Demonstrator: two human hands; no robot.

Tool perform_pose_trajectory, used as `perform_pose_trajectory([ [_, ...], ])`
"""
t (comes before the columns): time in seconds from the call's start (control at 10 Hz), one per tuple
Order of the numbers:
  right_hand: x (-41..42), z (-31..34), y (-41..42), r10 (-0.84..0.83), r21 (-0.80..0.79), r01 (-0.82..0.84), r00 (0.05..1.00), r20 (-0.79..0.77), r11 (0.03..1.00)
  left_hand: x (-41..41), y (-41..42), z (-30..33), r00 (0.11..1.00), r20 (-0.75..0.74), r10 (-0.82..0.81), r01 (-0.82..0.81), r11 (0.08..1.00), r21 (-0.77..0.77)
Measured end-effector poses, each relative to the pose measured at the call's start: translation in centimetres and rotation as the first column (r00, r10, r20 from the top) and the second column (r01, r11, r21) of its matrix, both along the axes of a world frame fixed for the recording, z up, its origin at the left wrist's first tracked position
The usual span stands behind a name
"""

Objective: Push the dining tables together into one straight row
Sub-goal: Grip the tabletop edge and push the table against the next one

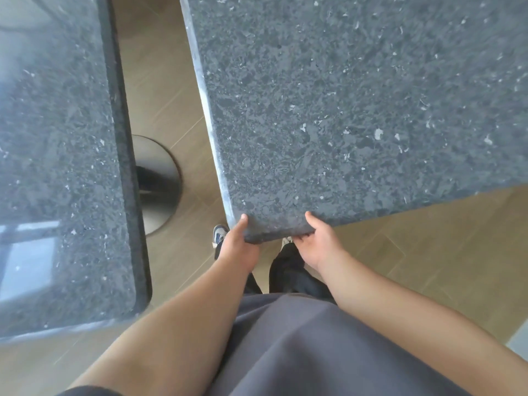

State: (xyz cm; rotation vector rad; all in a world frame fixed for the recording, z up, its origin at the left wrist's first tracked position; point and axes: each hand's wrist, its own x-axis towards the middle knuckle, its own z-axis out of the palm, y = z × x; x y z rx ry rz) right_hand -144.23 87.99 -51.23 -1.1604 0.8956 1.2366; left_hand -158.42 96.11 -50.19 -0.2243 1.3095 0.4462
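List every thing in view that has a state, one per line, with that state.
Right table: gripped at its near corner, angled, apart from the other table.
Left table: untouched, a strip of floor between it and the right table.
Left hand: grip on the corner edge, thumb on top.
Right hand: grip on the same edge, thumb on top, fingers under.
Round table base: standing on the floor in the gap.

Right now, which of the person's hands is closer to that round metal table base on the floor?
Left. The left hand grips the near corner of the right table, on the side facing the round base. The right hand grips the same edge farther from it.
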Motion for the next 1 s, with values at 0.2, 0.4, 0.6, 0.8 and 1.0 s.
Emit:
perform_pose_trajectory([
  [0.2, 0.9, -0.3, -0.2, -0.060, 0.024, 0.060, 0.998, 0.019, 0.998, 1.9, -2.3, -0.2, 0.964, 0.142, 0.224, -0.204, 0.969, -0.139],
  [0.4, 0.3, -0.6, 0.0, -0.088, 0.006, 0.088, 0.993, 0.077, 0.996, 1.2, -1.8, -1.4, 0.990, 0.104, 0.095, -0.086, 0.993, -0.084],
  [0.6, -1.6, -0.5, 1.9, -0.197, -0.030, 0.206, 0.963, 0.184, 0.978, 0.1, -1.1, -1.8, 0.991, 0.083, -0.104, 0.104, 0.995, 0.005],
  [0.8, -2.4, 0.0, 2.9, -0.204, -0.104, 0.232, 0.952, 0.227, 0.967, -2.0, -0.6, -1.2, 0.919, 0.131, -0.372, 0.353, 0.924, 0.147],
  [1.0, -6.2, -0.5, 5.7, -0.257, -0.059, 0.274, 0.944, 0.208, 0.960, -4.5, 3.5, -1.8, 0.981, 0.095, -0.166, 0.169, 0.985, -0.019],
])
